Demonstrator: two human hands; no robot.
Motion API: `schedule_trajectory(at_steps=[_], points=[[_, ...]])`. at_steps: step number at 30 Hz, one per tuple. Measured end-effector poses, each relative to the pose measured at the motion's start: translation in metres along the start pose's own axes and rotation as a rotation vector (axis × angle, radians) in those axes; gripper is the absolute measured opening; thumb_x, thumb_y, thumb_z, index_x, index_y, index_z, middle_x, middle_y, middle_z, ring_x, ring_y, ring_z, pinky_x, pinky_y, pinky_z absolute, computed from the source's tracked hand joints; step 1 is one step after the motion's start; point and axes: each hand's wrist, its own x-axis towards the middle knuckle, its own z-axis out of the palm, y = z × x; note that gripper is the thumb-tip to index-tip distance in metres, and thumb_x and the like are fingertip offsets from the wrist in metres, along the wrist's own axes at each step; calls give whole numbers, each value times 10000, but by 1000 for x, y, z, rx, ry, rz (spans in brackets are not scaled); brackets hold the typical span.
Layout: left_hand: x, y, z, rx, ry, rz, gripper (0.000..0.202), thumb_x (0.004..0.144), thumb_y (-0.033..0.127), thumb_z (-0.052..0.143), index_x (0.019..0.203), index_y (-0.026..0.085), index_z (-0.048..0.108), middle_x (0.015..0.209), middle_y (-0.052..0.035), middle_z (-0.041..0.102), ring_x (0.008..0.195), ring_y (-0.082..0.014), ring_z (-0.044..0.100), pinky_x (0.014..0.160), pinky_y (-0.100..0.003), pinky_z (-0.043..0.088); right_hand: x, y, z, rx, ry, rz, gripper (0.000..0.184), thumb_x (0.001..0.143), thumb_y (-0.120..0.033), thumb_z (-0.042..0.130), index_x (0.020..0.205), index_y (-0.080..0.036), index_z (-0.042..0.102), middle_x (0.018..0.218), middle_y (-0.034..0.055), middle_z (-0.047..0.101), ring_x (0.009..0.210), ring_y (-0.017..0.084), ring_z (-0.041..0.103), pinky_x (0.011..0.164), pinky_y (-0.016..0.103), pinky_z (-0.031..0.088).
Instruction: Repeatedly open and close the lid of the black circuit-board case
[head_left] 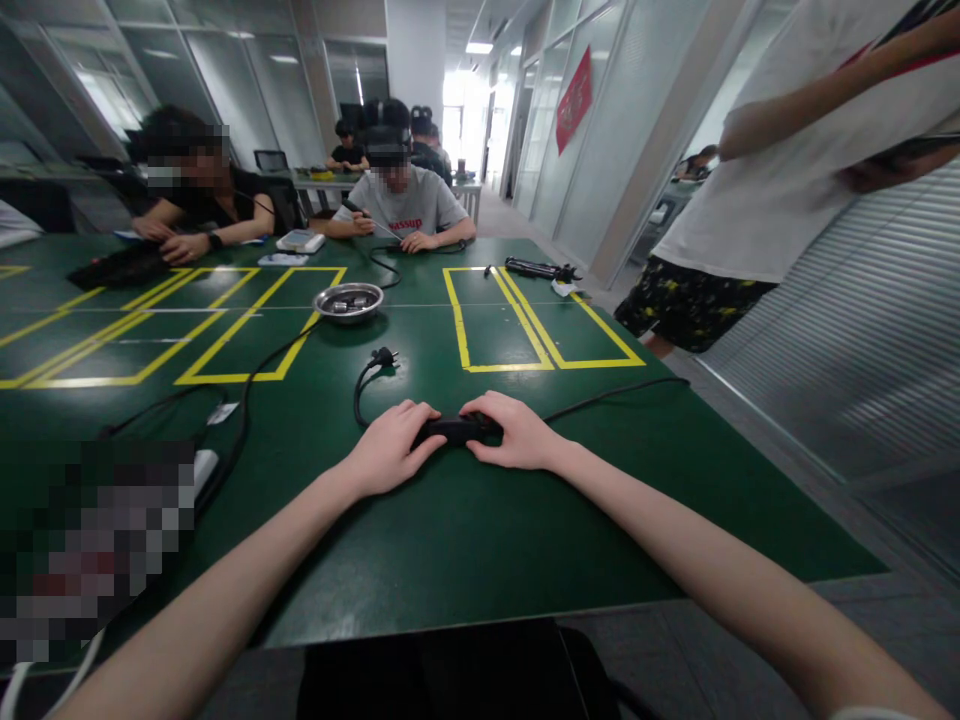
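Observation:
A black power adapter [456, 430] lies on the green table between my hands. My left hand [397, 440] grips its left end, thumb at the near side and fingers over the far side. At the other end my right hand [514, 430] holds it the same way, partly hiding it. From the left side a short cord curls away to a black plug [384, 357] with metal prongs. A black cable [615, 397] runs off to the right from under my right hand.
A metal bowl [349, 303] with small metal parts stands beyond my left hand. Yellow tape outlines [510, 367] mark the table [450, 550]. A black tripod-like object [540, 268] lies at the far edge. Co-workers sit opposite; a person [750, 190] stands at right.

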Motion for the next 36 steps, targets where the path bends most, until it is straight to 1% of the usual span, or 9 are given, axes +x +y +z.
schedule_trajectory(at_steps=[5,10,13,16,20,23,29,32,36], points=[[2,8,2,59,2,3,267,1040,383,474,1153,178,603,1011,-92,694,948,-265,655,863,-409,539,0,1,0,-115,-33,-58,241,924,-325,693,1100,-170,637,992,103,727,887,240,668,784,360,533],[3,6,2,105,37,67,338,990,460,594,1202,197,614,1082,-81,730,972,-262,657,881,-403,527,0,-1,1,-205,-33,-78,228,987,-360,633,1103,-164,648,965,102,739,869,238,681,777,345,520],[4,4,2,126,40,86,266,1018,421,565,1154,206,641,1050,-62,745,957,-250,652,872,-394,517,1,-3,0,-227,-34,-82,239,996,-377,624,1093,-161,657,933,94,741,840,232,680,752,333,513],[4,5,1,142,38,97,277,1022,429,561,1147,200,653,1016,-62,745,939,-247,649,852,-388,512,1,-4,-2,-236,-30,-93,249,996,-386,625,1083,-156,666,915,93,741,823,229,678,733,328,510],[4,5,-1,141,40,98,288,1025,438,550,1141,199,661,998,-64,745,933,-246,657,856,-390,511,1,-5,-3,-221,-5,-116,307,978,-417,651,1147,-162,670,978,104,755,864,232,696,760,332,524],[3,4,-1,109,35,111,287,1021,436,553,1144,199,659,1026,-65,752,939,-245,672,868,-394,518,1,-5,-1,-220,19,-116,321,971,-416,664,1171,-166,680,975,104,768,856,232,714,785,341,526],[3,3,3,82,83,141,295,998,408,599,1202,198,633,1110,-78,758,983,-245,697,898,-394,512,1,-6,2,-257,26,-97,306,937,-414,714,1081,-145,721,868,101,762,786,239,714,774,362,521],[3,5,4,87,78,151,223,1014,357,571,1141,190,645,1073,-74,765,955,-238,702,931,-415,489,1,-5,4,-255,25,-95,353,922,-442,728,1117,-148,724,885,103,762,800,239,709,763,359,532],[3,9,1,104,68,131,278,989,411,593,1131,182,665,1058,-91,766,961,-260,696,933,-438,479,0,-4,5,-254,43,-173,324,991,-399,636,1198,-158,703,985,116,776,845,228,702,773,363,557]])
